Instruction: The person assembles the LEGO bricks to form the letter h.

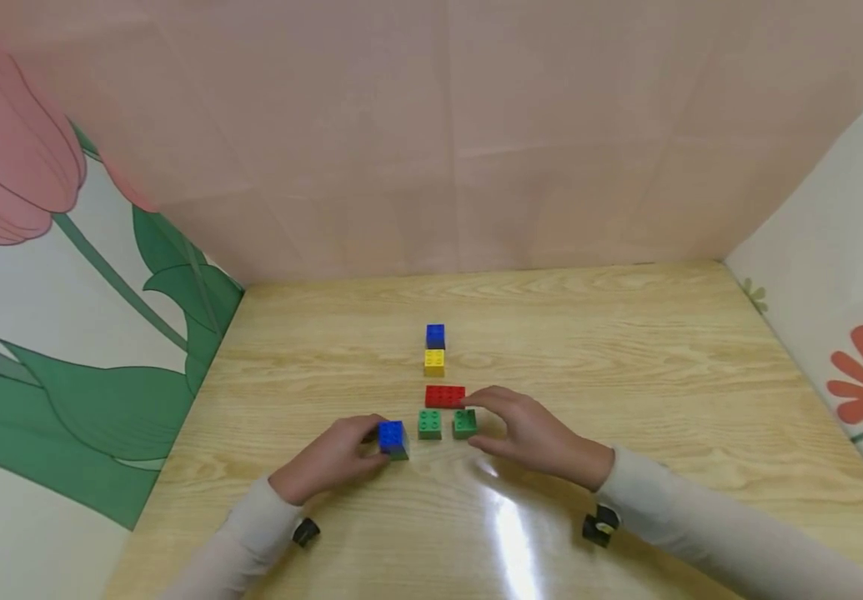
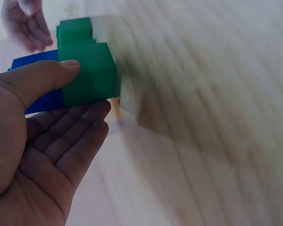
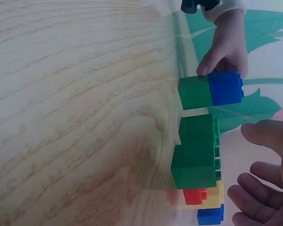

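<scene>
My left hand (image 1: 335,457) pinches a two-brick stack, a blue brick (image 1: 391,434) on top of a green brick (image 2: 89,73). The thumb lies along one side and the fingers are on the other, as the left wrist view shows. Right of the stack are two separate green bricks, the middle one (image 1: 429,424) and the right one (image 1: 464,424). My right hand (image 1: 536,435) is spread beside the right green brick, thumb and fingers apart. In the right wrist view its fingers (image 3: 254,188) look clear of the studs.
Just behind the green bricks lies a longer red brick (image 1: 445,397). Farther back come a yellow brick (image 1: 434,363) and another blue brick (image 1: 435,337). A wooden table (image 1: 626,350) carries everything, with a pink wall (image 1: 446,167) at its back edge and patterned panels at the sides.
</scene>
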Motion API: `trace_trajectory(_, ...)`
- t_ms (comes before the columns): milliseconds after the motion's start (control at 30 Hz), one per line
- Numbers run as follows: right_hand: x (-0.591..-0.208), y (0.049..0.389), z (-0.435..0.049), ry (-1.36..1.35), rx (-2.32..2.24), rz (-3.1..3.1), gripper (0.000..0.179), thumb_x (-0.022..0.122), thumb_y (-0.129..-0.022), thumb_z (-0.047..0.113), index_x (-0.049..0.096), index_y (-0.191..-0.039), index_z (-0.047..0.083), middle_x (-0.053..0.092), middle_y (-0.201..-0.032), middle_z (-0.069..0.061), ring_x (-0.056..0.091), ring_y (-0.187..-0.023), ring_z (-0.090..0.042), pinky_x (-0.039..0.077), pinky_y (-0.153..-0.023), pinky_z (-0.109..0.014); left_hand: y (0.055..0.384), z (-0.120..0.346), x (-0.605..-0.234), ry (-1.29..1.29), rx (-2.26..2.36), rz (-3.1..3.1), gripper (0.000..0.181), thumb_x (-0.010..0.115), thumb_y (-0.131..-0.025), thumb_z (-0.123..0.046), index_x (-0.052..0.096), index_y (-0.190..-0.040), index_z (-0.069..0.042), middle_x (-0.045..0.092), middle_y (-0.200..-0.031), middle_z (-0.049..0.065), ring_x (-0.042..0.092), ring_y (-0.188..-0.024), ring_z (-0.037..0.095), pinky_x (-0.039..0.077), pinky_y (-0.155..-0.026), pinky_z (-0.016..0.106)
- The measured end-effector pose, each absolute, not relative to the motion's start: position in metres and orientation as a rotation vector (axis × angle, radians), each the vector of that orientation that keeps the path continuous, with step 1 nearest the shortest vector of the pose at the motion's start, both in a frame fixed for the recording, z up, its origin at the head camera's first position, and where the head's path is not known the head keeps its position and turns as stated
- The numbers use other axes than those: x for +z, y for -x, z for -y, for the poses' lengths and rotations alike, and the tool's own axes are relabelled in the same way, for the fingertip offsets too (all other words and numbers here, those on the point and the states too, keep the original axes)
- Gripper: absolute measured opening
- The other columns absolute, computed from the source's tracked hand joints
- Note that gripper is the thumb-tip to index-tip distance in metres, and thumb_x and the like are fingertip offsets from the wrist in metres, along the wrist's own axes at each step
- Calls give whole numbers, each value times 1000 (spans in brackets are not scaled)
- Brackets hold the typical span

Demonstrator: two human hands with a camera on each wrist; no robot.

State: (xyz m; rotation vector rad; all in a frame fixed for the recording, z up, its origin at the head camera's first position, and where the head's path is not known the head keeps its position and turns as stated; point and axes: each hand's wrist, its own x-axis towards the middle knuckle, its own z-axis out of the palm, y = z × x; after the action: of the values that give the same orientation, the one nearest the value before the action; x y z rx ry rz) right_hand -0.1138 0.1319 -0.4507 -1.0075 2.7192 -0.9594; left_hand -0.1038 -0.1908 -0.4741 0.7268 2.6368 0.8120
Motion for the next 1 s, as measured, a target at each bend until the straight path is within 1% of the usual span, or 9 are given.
trace_trajectory(200,-454,115,-133,973,-948,-2727,53,76,-85,34,59,-131,14,59,-128,0,56,-117,-14,50,-97,-36,112,200,-476,-716,836,-2664,38,75,-86,-17,61,-120,-9,67,-111,-1,63,-107,15,52,-92,34)
trace_trajectory(367,-457,118,-131,960,-923,-2744,54,77,-85,33,59,-131,13,59,-127,0,56,-116,-15,50,-97,-36,117,205,-477,-697,840,-2687,38,76,-86,-16,61,-120,-9,67,-111,-1,63,-107,16,52,-93,35)
trace_trajectory(667,-459,119,-130,913,-906,-2737,55,77,-85,28,58,-133,10,58,-130,-3,56,-118,-19,50,-97,-38,120,211,-476,-709,869,-2703,36,75,-86,-12,61,-118,-7,67,-110,3,63,-108,19,52,-93,35)
trace_trajectory(900,-462,119,-129,967,-923,-2735,53,77,-85,22,58,-132,5,59,-128,-7,57,-116,-24,50,-97,-41,121,215,-476,-710,900,-2706,36,74,-85,-9,60,-118,-4,67,-110,6,64,-107,23,53,-92,37)
trace_trajectory(1000,-465,119,-129,977,-929,-2737,52,77,-85,21,59,-130,5,60,-126,-7,58,-115,-24,50,-97,-42,122,218,-478,-714,898,-2721,37,74,-85,-8,60,-119,-3,67,-110,6,64,-106,23,54,-91,37)
